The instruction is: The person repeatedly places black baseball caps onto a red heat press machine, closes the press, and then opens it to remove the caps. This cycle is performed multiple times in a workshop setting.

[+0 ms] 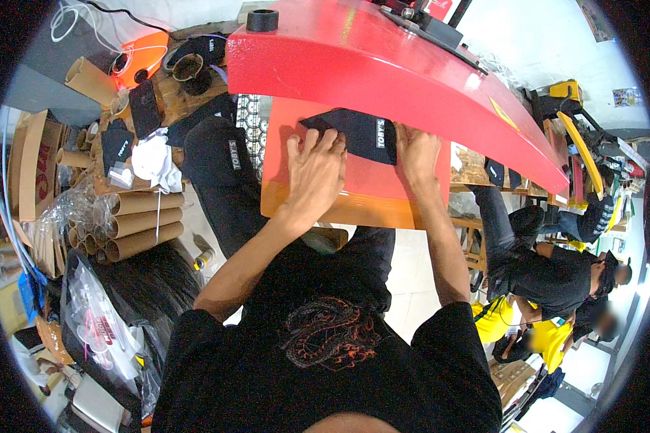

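A black fabric piece point(354, 141) with a white printed label lies on the orange-red lower pad point(285, 184) of a press, partly under the raised red upper plate point(383, 65). My left hand point(314, 173) has its fingers bent onto the fabric's left end. My right hand point(419, 162) grips the fabric's right end, its fingertips partly hidden near the plate's edge. More black fabric pieces point(217, 151) with similar labels are piled just left of the pad.
On the left are a cluttered wooden table point(177, 108), cardboard tubes point(141, 224), an open carton point(36, 166) and a bagged bundle point(108, 325). People in black point(542, 281) and yellow point(549, 339) clothing are at the right, beside wooden benches and other presses point(585, 151).
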